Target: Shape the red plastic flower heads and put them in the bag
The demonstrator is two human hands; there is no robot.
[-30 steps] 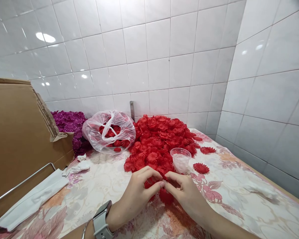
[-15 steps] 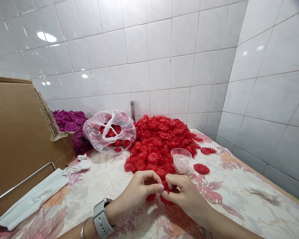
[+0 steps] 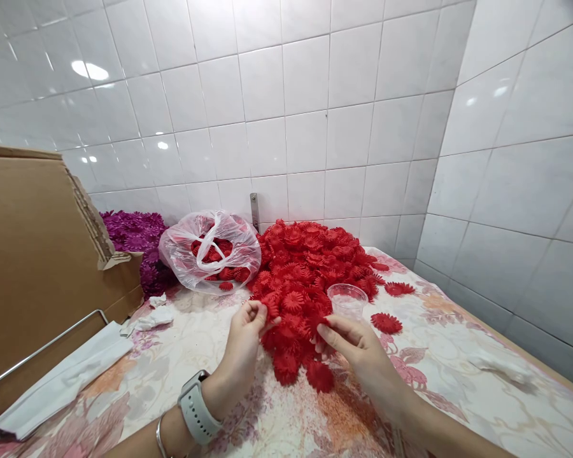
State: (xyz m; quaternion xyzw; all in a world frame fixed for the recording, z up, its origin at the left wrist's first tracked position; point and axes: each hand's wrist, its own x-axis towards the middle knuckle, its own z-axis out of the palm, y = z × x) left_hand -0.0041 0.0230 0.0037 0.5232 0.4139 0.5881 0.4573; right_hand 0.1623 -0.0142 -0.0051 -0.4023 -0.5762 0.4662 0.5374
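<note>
A big heap of red fabric flowers (image 3: 310,267) lies on the flowered tablecloth (image 3: 210,356) against the tiled wall. My left hand (image 3: 245,331), with a watch on the wrist, pinches a red flower at the heap's near left edge. My right hand (image 3: 353,340) pinches another red flower at the heap's near right side, just below a small clear plastic cup (image 3: 347,301). The two hands are apart, with loose red flowers (image 3: 319,376) lying between and below them.
A knotted clear plastic bag (image 3: 210,251) holds more red flowers. Purple flowers (image 3: 134,238) are piled behind it at the left. A brown cardboard box (image 3: 33,254) stands at the left with white paper (image 3: 62,381) and a metal rod (image 3: 42,348) before it. Single red flowers (image 3: 386,322) lie right of the cup.
My hands were close together pinching flowers near the table's front. They have now drawn apart and moved up to the heap's edge, the left going left, the right staying by the cup.
</note>
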